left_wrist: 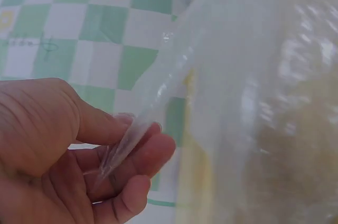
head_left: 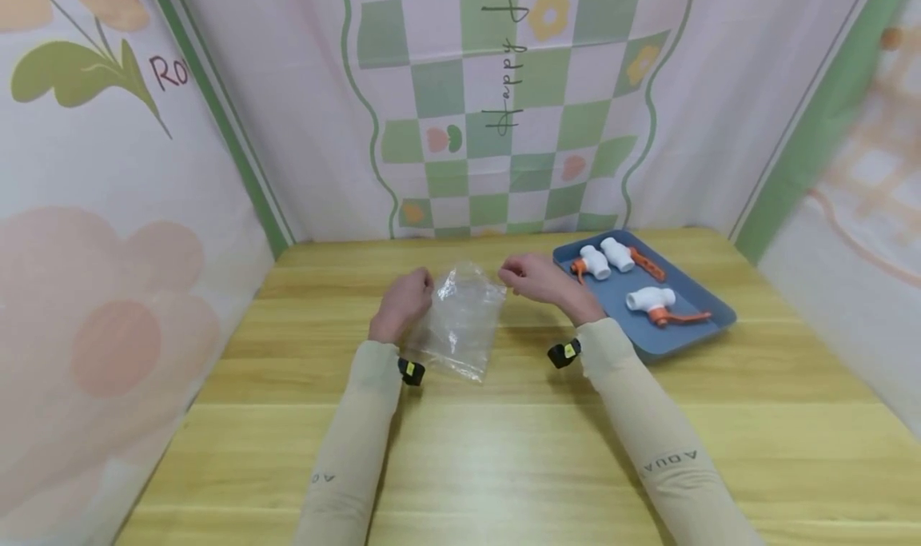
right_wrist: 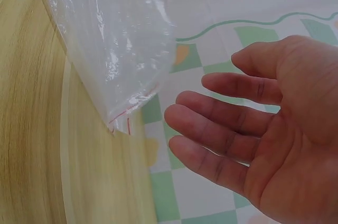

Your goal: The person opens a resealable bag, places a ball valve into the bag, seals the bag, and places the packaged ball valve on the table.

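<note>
A clear plastic zip bag point(head_left: 460, 322) hangs over the middle of the table, its red-lined corner showing in the right wrist view. My left hand point(head_left: 406, 302) pinches one edge of the bag point(left_wrist: 158, 86) between thumb and fingers. On the bag's other side is my right hand point(head_left: 540, 278), near its upper right corner. In the right wrist view the fingers point(right_wrist: 222, 123) are spread and relaxed, a little apart from the bag, and hold nothing.
A blue tray point(head_left: 691, 342) stands at the right of the wooden table point(head_left: 460, 466). In it lie white valves point(head_left: 651, 298) with orange handles. A patterned curtain point(head_left: 496, 90) closes off the back, and more cloth hangs at both sides.
</note>
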`<action>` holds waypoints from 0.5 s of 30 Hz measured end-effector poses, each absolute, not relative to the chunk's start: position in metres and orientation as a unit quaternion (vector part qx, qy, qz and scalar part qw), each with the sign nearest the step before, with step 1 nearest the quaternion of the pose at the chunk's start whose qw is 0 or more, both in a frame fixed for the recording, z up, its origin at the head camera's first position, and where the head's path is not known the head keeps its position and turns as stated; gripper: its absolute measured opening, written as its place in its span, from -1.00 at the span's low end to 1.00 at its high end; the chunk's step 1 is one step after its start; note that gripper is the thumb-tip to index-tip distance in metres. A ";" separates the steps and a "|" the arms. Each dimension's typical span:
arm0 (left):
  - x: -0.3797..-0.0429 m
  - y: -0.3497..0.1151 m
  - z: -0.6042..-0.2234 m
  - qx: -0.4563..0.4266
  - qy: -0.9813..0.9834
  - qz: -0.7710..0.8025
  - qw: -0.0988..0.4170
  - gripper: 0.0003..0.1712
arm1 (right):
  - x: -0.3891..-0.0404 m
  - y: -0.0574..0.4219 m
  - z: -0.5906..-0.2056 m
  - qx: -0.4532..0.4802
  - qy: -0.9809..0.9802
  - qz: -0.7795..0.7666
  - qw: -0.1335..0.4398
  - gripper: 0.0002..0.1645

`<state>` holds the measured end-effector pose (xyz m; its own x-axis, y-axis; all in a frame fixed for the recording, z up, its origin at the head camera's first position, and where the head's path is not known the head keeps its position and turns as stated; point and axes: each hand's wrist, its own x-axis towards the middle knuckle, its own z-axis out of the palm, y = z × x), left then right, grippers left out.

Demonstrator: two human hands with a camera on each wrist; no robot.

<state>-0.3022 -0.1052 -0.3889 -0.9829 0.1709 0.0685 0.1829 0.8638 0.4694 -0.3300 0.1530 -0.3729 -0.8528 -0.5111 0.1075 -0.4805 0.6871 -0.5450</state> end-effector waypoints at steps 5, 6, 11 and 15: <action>-0.298 -0.103 -0.372 -0.126 -0.959 -0.251 0.031 -0.79 | -0.329 0.149 -0.371 -0.269 0.919 -0.288 0.020 -0.72; -0.297 -0.102 -0.369 -0.133 -0.957 -0.254 0.033 -0.79 | -0.329 0.149 -0.370 -0.267 0.919 -0.288 0.018 -0.71; -0.289 -0.100 -0.352 -0.174 -0.946 -0.272 0.042 -0.79 | -0.329 0.148 -0.368 -0.241 0.924 -0.297 0.028 -0.55; -0.281 -0.098 -0.340 -0.220 -0.938 -0.261 0.056 -0.79 | -0.328 0.151 -0.365 -0.222 0.923 -0.312 0.037 -0.36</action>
<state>-0.2810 -0.0981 -0.3397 -0.8968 0.3839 0.2199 0.4423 0.7665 0.4656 -0.3277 0.1505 -0.3653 -0.8989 -0.4325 0.0705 -0.3866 0.7069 -0.5923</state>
